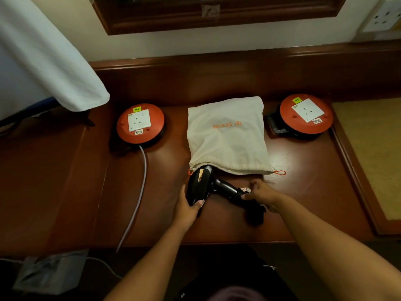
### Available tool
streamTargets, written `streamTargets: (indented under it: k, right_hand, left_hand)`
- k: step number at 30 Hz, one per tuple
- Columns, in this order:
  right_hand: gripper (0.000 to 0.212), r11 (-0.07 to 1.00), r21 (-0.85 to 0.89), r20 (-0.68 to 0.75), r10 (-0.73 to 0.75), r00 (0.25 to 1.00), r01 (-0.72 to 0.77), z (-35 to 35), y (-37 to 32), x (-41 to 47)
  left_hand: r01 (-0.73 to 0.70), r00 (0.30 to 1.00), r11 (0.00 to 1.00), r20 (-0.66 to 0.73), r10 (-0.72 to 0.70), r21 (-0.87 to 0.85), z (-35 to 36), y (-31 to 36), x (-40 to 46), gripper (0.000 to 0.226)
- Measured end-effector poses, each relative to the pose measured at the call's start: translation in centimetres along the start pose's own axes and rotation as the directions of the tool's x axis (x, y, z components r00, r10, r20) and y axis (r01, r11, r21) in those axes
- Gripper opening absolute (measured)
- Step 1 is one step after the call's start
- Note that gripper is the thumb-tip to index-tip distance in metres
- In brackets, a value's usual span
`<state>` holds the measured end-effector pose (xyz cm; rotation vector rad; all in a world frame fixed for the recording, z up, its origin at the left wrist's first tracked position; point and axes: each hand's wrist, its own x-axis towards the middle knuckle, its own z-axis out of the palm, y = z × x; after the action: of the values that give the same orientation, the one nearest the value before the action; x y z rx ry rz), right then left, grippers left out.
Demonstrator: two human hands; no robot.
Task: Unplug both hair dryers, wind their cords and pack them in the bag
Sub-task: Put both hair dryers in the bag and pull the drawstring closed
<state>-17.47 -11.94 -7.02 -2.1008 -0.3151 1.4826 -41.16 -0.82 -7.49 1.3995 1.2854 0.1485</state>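
Observation:
A cream drawstring bag (226, 137) with orange lettering lies flat on the dark wooden desk (303, 192), its mouth facing me. A black hair dryer (200, 183) lies at the mouth, its nozzle end just inside the opening. My left hand (187, 208) grips the dryer's body from the near side. My right hand (261, 193) holds the end of the handle, where the wound black cord (256, 210) and plug bunch up beneath it. Only this one dryer shows; the bag's inside is hidden.
Two round orange extension reels with white sockets sit on the desk, one at the left (140, 126) with a grey cable (138, 192) running off the front edge, one at the right (306, 112). White cloth (43, 61) hangs at far left. A wall socket (384, 17) is at top right.

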Motion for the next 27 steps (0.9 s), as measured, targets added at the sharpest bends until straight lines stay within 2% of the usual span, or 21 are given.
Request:
streamTargets:
  k: [2,5,8,11,14,20,24,27]
  right_hand:
    - [0.067,0.999,0.032,0.04,0.028,0.999,-0.029,0.0,0.2,-0.2]
    - [0.033,0.996,0.067,0.124,0.054,0.991,-0.063,-0.2,0.2,-1.0]
    - [0.033,0.98,0.187,0.153,0.04,0.987,-0.069,-0.3,0.7,-1.5]
    - [0.014,0.966,0.256,0.198,-0.011,0.98,-0.041,-0.6,0.5,-2.8]
    - [0.024,0.958,0.286,0.28,-0.062,0.958,-0.022,-1.4,0.6,-4.0]
    - [0.032,0.948,0.298,0.29,-0.203,0.935,0.113,-2.2,-0.9,-7.4]
    - [0.033,0.962,0.129,0.178,-0.263,0.948,0.243,-1.7,-2.4,-8.7]
    - [0.047,0.926,-0.147,0.06,-0.343,0.937,0.349,-1.1,-3.4,-9.2]
  left_hand:
    - [0.007,0.999,1.0,-0.039,-0.007,-0.004,0.0,0.1,-0.3,0.091]
    - [0.018,0.993,1.0,-0.115,-0.018,0.0,0.3,0.3,-1.0,0.098]
    - [0.014,0.987,0.999,-0.159,-0.019,-0.029,0.3,0.2,-1.6,0.099]
    - [-0.019,0.983,1.0,-0.18,0.016,-0.012,-0.1,0.3,-2.2,0.091]
    - [-0.065,0.986,0.998,-0.157,0.063,-0.011,-0.8,0.7,-2.5,0.077]
    - [-0.153,0.975,0.987,-0.159,0.158,0.042,-2.5,2.2,-2.2,0.055]
    - [-0.178,0.97,0.984,-0.166,0.179,0.018,-2.7,4.2,-1.7,0.049]
    - [-0.206,0.962,0.978,-0.18,0.205,0.015,-2.1,5.6,-1.2,0.051]
